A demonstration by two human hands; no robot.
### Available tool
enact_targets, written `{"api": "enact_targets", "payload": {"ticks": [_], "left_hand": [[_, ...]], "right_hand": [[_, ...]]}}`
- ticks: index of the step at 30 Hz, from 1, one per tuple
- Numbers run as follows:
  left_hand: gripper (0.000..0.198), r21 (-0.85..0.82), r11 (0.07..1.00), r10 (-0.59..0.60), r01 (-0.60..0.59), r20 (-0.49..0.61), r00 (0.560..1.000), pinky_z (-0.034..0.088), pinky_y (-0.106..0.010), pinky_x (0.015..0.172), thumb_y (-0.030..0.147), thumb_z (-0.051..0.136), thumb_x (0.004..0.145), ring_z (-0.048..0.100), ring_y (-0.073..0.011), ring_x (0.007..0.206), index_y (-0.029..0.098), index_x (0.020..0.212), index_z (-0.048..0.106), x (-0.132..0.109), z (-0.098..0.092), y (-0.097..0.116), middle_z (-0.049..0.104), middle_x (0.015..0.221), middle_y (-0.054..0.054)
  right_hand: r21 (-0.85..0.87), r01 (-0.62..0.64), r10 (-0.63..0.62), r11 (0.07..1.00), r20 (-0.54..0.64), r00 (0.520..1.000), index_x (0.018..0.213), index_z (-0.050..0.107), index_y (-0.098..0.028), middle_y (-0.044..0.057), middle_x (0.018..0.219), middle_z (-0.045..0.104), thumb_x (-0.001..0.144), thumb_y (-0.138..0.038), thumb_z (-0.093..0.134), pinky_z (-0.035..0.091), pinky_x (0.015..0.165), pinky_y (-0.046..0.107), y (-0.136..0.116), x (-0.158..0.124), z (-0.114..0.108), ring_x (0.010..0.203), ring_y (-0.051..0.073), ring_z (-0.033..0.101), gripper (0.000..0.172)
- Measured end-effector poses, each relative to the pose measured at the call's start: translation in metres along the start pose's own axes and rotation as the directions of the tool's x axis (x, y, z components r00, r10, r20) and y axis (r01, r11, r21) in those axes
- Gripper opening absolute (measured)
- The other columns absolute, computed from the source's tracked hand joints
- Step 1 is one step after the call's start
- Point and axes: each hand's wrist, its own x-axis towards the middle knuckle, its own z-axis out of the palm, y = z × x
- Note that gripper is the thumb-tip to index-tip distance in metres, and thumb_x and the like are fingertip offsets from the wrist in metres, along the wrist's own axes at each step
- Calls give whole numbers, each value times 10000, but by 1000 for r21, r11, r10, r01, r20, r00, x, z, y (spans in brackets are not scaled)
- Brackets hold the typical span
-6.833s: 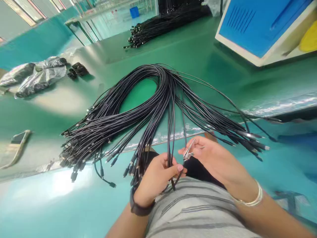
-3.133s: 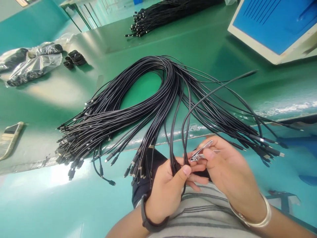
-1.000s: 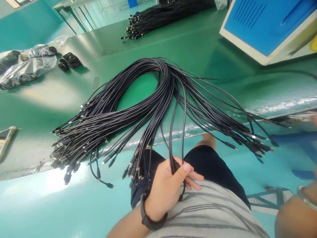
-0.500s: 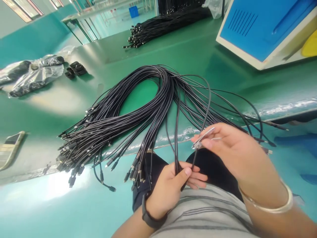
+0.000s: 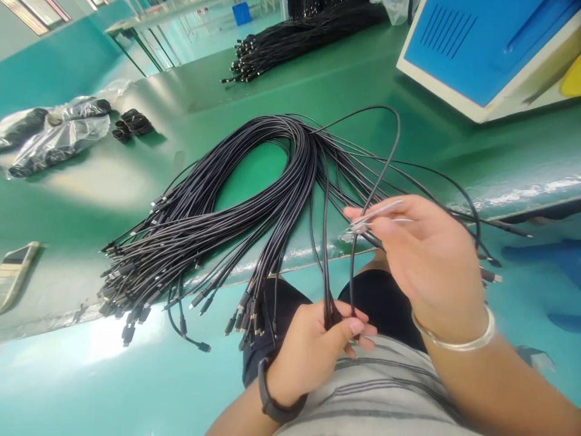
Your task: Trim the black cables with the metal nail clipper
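A large bundle of thin black cables (image 5: 290, 181) lies looped on the green bench, its connector ends fanning out to the left and right. My left hand (image 5: 313, 351) is shut on several of these cables, gathered low at the bench's near edge. My right hand (image 5: 429, 260) is raised and pinches a small metal nail clipper (image 5: 370, 219) between thumb and fingers. One cable (image 5: 384, 163) arcs up from the bundle and passes just behind that clipper. Whether the clipper touches it cannot be told.
A second black cable bundle (image 5: 299, 45) lies farther along the bench. Plastic bags of black items (image 5: 59, 136) and small black parts (image 5: 131, 123) lie to the left. A blue-and-white panel (image 5: 472, 51) stands at the upper right, and a blue crate (image 5: 242, 13) sits far off.
My right hand has risen and moved slightly right with the clipper. The single cable near it now arcs higher above the bundle. My left hand stays nearly still.
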Motion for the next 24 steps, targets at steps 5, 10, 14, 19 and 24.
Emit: {"api": "enact_targets", "payload": {"ticks": [5, 10, 14, 19, 24], "left_hand": [[236, -165, 980, 106, -107, -16, 994, 505, -167, 445, 361, 605, 912, 742, -173, 622, 130, 944, 648, -1, -1, 2, 777, 910, -119], [223, -229, 962, 131, -146, -77, 988, 548, -170, 472, 344, 648, 887, 746, -180, 614, 124, 920, 662, -1, 1, 2, 774, 845, -92], [186, -246, 954, 153, -172, -94, 984, 595, -202, 572, 301, 685, 865, 755, -187, 658, 123, 919, 697, -3, 4, 3, 777, 867, -86], [184, -276, 946, 155, -172, -82, 984, 613, -228, 615, 287, 725, 834, 759, -199, 691, 116, 896, 705, -3, 3, 7, 781, 827, -81], [175, -301, 939, 160, -165, -40, 986, 605, -206, 590, 285, 724, 838, 758, -185, 677, 118, 875, 690, -3, 2, 6, 788, 822, -70]], "right_hand": [[72, -81, 75, 994, 79, 994, 915, 654, -276, 31, 983, 726, 868, -343, 687, 530, 923, 405, 9, -32, -10, 1025, 237, 676, 89], [84, -322, 298, 943, 222, 928, 901, 647, -255, 46, 921, 740, 863, -330, 696, 582, 788, 369, 23, -50, -17, 911, 224, 710, 97], [150, -323, 288, 935, 213, 934, 925, 644, -267, 19, 900, 714, 871, -280, 692, 589, 803, 342, 30, -54, -17, 974, 217, 705, 74], [142, -309, 274, 940, 223, 935, 935, 636, -256, 26, 898, 725, 865, -287, 698, 591, 759, 315, 31, -55, -15, 868, 190, 713, 98], [106, -288, 263, 952, 204, 943, 908, 646, -275, -7, 852, 742, 876, -245, 690, 577, 730, 213, 27, -56, -14, 820, 128, 708, 63]]}}
